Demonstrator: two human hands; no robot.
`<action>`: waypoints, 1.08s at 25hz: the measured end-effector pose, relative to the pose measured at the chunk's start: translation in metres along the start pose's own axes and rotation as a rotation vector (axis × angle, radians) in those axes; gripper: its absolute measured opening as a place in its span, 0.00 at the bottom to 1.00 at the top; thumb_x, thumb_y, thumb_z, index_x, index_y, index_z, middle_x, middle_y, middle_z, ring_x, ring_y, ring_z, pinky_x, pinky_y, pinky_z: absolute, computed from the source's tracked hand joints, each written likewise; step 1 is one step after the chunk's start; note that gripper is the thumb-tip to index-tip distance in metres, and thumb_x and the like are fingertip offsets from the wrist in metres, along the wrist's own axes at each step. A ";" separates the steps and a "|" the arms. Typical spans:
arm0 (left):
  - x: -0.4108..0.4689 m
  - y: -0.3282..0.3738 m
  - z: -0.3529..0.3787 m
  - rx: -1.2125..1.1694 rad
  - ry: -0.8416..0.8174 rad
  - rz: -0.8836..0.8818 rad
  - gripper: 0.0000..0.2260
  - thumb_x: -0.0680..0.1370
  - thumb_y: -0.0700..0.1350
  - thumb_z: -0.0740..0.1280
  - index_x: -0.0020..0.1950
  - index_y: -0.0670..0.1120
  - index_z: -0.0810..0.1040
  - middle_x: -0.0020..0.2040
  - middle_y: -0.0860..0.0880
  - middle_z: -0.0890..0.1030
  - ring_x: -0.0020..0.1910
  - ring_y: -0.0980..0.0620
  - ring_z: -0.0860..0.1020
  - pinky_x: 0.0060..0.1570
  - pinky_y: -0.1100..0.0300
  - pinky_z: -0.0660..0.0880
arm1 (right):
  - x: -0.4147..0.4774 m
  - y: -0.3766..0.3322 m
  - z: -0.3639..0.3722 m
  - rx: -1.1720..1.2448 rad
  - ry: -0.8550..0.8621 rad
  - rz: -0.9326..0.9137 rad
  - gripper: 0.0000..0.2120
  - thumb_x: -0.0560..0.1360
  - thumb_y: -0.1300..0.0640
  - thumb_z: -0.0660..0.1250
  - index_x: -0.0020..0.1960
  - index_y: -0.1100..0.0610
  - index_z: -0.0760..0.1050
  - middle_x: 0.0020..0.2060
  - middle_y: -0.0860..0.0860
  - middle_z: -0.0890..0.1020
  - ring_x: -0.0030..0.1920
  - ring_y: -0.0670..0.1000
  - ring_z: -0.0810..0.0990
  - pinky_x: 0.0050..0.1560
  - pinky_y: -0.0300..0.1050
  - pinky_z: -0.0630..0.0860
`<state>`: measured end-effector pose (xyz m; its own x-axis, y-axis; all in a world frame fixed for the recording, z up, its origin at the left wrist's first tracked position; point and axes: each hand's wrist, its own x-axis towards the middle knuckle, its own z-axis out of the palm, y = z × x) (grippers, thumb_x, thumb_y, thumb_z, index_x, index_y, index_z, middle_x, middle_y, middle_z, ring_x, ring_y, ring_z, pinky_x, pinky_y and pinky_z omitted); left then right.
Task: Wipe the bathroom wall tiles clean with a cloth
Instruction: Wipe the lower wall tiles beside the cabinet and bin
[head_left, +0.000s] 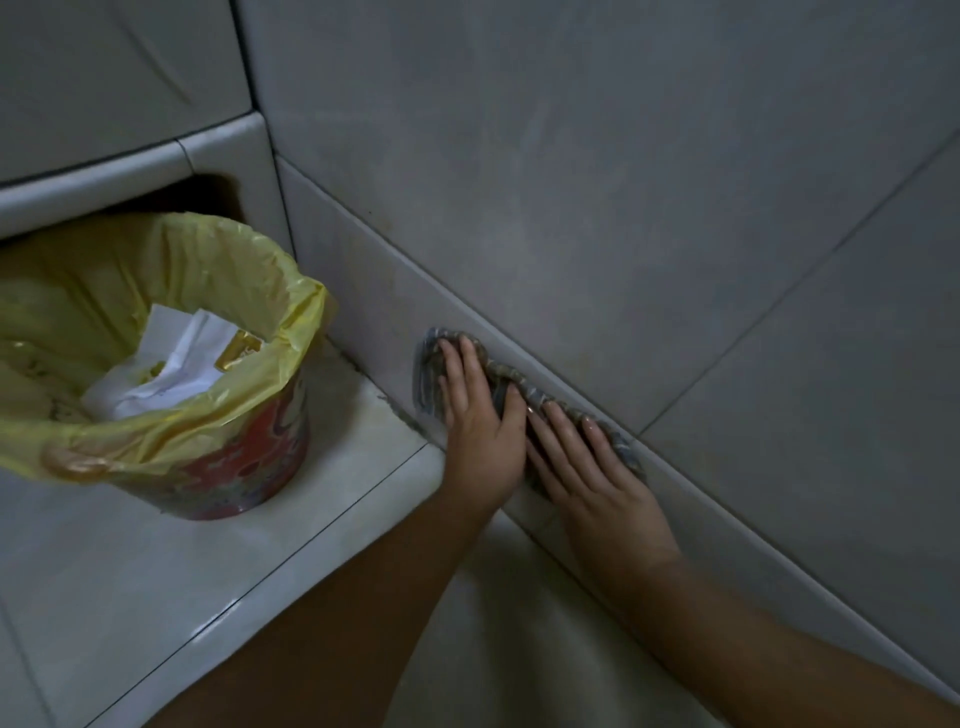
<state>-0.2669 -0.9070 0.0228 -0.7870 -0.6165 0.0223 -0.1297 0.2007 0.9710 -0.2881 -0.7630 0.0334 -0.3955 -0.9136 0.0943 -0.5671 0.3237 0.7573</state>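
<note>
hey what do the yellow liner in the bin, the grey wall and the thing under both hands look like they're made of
Yellow bin liner: thin glossy plastic film, crinkled and slightly see-through. Grey wall tiles: probably glazed ceramic, smooth with a dull sheen and grout lines. Grey patterned cloth under the left hand and right hand: soft woven fabric, judging by its folds; the fibre is unclear.

Dim, even light is falling across large grey wall tiles (597, 171), their thin dark grout lines running slantwise through the view. A pale tiled ledge (156, 587) is jutting out at the lower left, its front edge catching a faint shine, with grime sitting along its back edge where it is meeting the wall. A round red bin (244, 462) is standing near the ledge's back right corner, lined with a yellow plastic bag (171, 270) and holding crumpled white paper (166, 358). Behind it a dark recess (208, 195) is opening under a rounded tile lip (130, 176).
</note>
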 end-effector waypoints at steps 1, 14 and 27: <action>0.000 0.015 -0.001 -0.004 0.012 0.007 0.30 0.84 0.51 0.54 0.77 0.60 0.36 0.77 0.59 0.33 0.78 0.53 0.38 0.77 0.47 0.44 | -0.001 0.006 -0.004 0.039 0.023 0.029 0.31 0.75 0.58 0.43 0.76 0.66 0.52 0.76 0.62 0.53 0.76 0.63 0.45 0.75 0.59 0.34; 0.018 0.028 -0.007 0.078 0.122 0.137 0.28 0.84 0.49 0.52 0.76 0.60 0.37 0.78 0.57 0.34 0.78 0.54 0.37 0.76 0.54 0.37 | 0.023 0.008 -0.012 -0.069 0.062 0.032 0.29 0.76 0.63 0.30 0.76 0.67 0.42 0.76 0.63 0.42 0.73 0.67 0.34 0.72 0.62 0.29; 0.033 0.052 -0.026 0.007 0.101 0.348 0.36 0.77 0.64 0.58 0.79 0.56 0.43 0.80 0.52 0.37 0.78 0.48 0.37 0.73 0.55 0.39 | 0.020 0.053 -0.045 -0.046 0.285 0.231 0.29 0.77 0.57 0.53 0.77 0.58 0.55 0.77 0.58 0.54 0.76 0.61 0.51 0.75 0.61 0.38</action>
<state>-0.2839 -0.9367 0.0801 -0.7215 -0.5823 0.3747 0.1311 0.4164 0.8997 -0.2938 -0.7753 0.1048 -0.2884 -0.8514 0.4381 -0.4509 0.5244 0.7223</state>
